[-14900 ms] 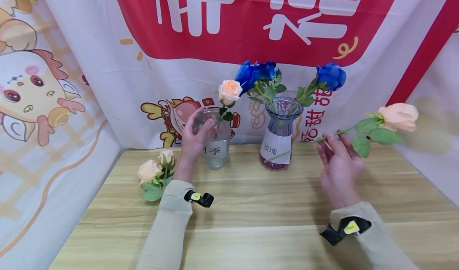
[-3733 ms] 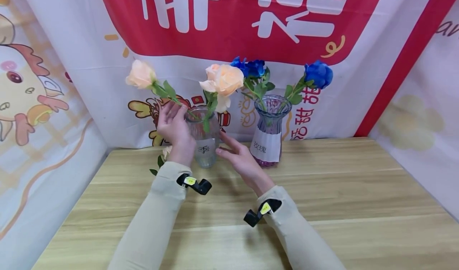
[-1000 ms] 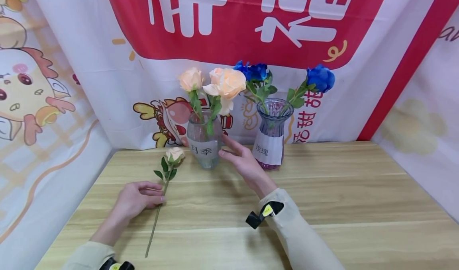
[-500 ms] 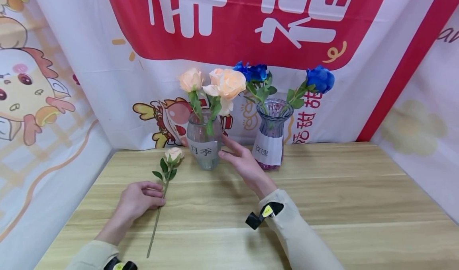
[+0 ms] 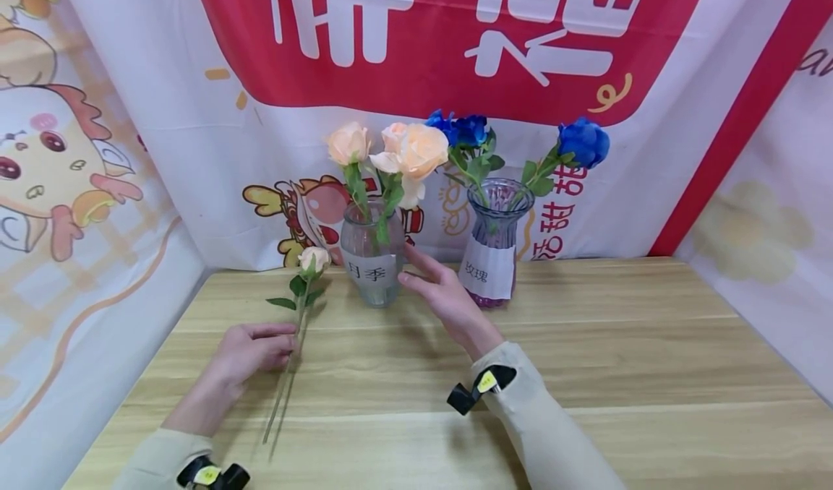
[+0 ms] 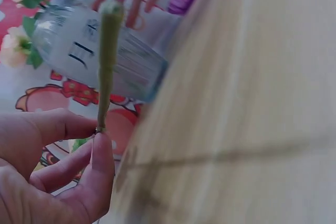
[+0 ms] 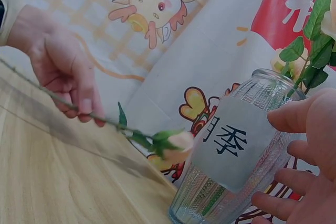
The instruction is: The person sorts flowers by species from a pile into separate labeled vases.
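Note:
My left hand (image 5: pixel 254 349) pinches the stem of a single peach rose (image 5: pixel 314 261) between thumb and fingers. In the left wrist view the cut end of the stem (image 6: pixel 108 40) points at the camera, and the right wrist view shows the bloom (image 7: pixel 178 145) angled toward the vase. Left of centre stands a clear glass vase (image 5: pixel 379 291) with a white label, holding several peach roses (image 5: pixel 419 150). My right hand (image 5: pixel 449 302) is at the vase's right side, fingers extended and spread along the glass (image 7: pixel 231 150).
A bluish-purple glass vase (image 5: pixel 497 230) with a paper label stands to the right, holding blue roses (image 5: pixel 582 143). A printed cloth (image 5: pixel 293 143) hangs behind the wooden table (image 5: pixel 586 374), with another patterned cloth (image 5: pixel 91 316) on the left.
Earlier, peach roses went into the clear vase, and my left hand moved from its rim to the rose on the table. Now that rose is lifted off the tabletop. My right hand stays by the vase.

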A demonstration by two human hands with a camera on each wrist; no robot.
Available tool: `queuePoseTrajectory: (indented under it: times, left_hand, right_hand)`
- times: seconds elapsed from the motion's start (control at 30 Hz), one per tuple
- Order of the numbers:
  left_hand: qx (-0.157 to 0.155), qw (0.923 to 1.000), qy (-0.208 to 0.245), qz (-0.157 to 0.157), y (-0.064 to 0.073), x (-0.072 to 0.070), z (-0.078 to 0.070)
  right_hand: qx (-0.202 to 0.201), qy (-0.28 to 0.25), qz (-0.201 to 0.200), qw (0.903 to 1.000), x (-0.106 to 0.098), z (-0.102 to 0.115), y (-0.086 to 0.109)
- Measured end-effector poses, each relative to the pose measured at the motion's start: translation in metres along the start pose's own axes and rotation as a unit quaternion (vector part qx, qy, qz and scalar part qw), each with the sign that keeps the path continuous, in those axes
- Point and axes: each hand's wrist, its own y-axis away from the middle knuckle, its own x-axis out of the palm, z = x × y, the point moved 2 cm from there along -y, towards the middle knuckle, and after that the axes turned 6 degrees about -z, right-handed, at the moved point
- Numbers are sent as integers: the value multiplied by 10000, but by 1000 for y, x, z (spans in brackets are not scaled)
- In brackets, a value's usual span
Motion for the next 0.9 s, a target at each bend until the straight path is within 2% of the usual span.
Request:
queuePoseTrajectory:
  times: [0.2, 0.27, 0.37, 0.57, 0.8, 0.9]
  left_hand:
    - [-39, 9960, 887, 133, -1, 3, -14]
    - [-4, 9911, 1318, 166, -2, 5, -19]
    - [42, 9791, 2028, 128, -2, 8, -30]
    - [-57, 9422, 3349, -132, -2, 15, -60]
    - [-108, 8987, 4359, -472, -6, 23, -87]
    - [-137, 8759, 4772, -697, -9, 28, -94]
  right_hand:
    - [24, -11, 22, 10000, 0, -1, 0]
    - [17, -15, 30, 10000, -1, -1, -1]
    - [8, -11, 42, 10000, -1, -1, -1]
    - [16, 7, 18, 10000, -1, -1, -2]
    - [-17, 9, 11, 10000, -2, -2, -3]
    - [-34, 25, 15, 10000, -1, -2, -3]
